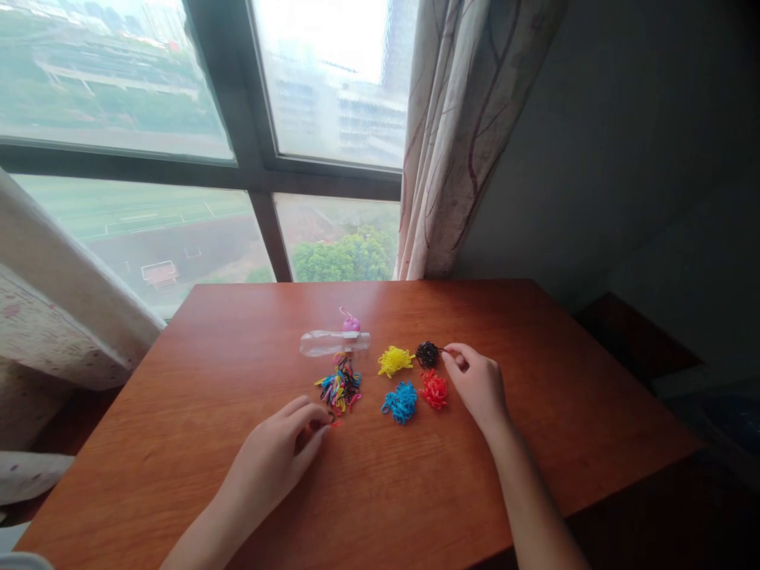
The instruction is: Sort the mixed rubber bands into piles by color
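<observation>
Small rubber bands lie in heaps on a wooden table (pixel 178 443): a mixed-colour heap (pixel 340 388), a yellow heap (pixel 395 360), a black heap (pixel 426 354), a blue heap (pixel 401 400) and a red heap (pixel 434 389). My right hand (pixel 475 381) pinches a black band at the edge of the black heap. My left hand (pixel 283 447) rests on the table just below the mixed heap, thumb and fingertips pinched on a small red band (pixel 334 423). A clear plastic bottle (pixel 332 343) lies on its side behind the heaps, with a pink cap (pixel 350 322) beside it.
A window (pixel 207 119) with a dark frame is behind the table. A patterned curtain (pixel 469 127) hangs at the right of it, and another curtain (pixel 53 317) is at the left. A grey wall (pixel 641 142) stands at the right.
</observation>
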`<move>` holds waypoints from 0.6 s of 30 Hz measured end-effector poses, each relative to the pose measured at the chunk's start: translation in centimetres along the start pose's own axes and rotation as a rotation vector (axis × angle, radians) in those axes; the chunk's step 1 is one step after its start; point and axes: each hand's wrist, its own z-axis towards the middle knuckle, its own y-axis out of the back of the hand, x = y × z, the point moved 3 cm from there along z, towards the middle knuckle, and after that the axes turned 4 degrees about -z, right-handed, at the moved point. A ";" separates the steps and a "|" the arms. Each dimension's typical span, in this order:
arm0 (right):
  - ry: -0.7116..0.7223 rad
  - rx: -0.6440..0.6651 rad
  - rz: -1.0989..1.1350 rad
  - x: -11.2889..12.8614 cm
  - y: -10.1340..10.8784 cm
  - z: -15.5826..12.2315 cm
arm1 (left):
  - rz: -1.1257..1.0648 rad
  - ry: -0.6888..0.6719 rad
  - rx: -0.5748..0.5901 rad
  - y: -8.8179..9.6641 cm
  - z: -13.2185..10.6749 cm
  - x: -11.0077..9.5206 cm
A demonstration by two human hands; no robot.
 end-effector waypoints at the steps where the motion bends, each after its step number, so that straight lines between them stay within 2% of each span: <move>1: 0.005 0.006 -0.005 0.1 -0.2 0.2 | -0.017 -0.002 -0.002 0.1 0.0 0.0; 7: 0.015 0.052 -0.028 0.6 -1.0 1.1 | -0.086 -0.018 -0.020 0.3 0.1 0.2; 13: 0.009 0.071 -0.049 0.7 -0.7 0.7 | -0.075 -0.018 -0.005 -0.1 0.1 0.7; 18: 0.002 0.024 0.009 0.9 0.3 -1.0 | -0.041 -0.041 0.024 -0.3 0.8 -0.6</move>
